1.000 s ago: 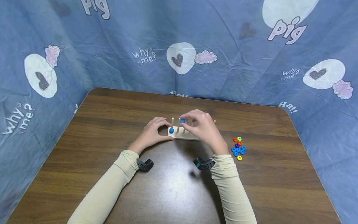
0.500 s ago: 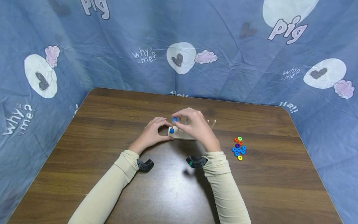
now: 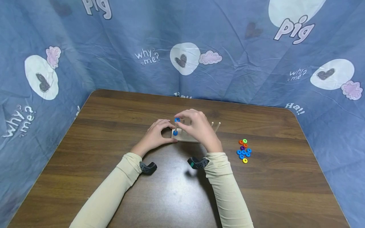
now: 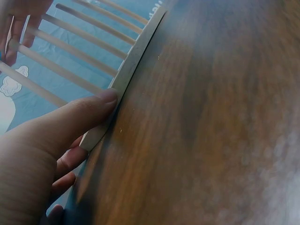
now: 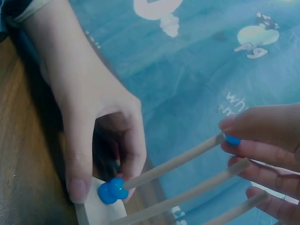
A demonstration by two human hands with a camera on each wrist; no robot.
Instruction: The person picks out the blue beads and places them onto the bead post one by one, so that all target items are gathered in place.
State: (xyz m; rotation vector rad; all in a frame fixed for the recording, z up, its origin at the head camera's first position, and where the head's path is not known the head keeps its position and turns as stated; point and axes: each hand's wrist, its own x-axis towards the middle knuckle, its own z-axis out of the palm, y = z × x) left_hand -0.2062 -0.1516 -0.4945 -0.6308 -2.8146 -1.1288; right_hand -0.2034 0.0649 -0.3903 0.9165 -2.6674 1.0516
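A pale wooden peg board [image 3: 186, 137] with several upright pegs stands near the middle of the table. My left hand [image 3: 155, 134] grips its left end, thumb along the front edge and fingers behind. Low on the leftmost peg sit blue rings [image 5: 112, 190], two of them stacked in the right wrist view. Between thumb and fingertips, my right hand [image 3: 196, 126] pinches another blue ring [image 3: 177, 120] right at the tip of that same peg. In the right wrist view most of this ring is hidden by the fingers. The right hand covers the middle pegs in the head view.
Right of the board lies a loose cluster of small rings: several blue rings [image 3: 243, 152], a yellow ring [image 3: 245, 161], a purple ring [image 3: 242, 148], orange rings [image 3: 240, 142] and a green ring [image 3: 245, 141]. A blue printed cloth [image 3: 128, 47] hangs behind the brown table [image 3: 119, 107].
My right hand has moved left along the board, carrying the blue ring from near the second and third pegs to the leftmost peg's tip. The left hand has stayed put.
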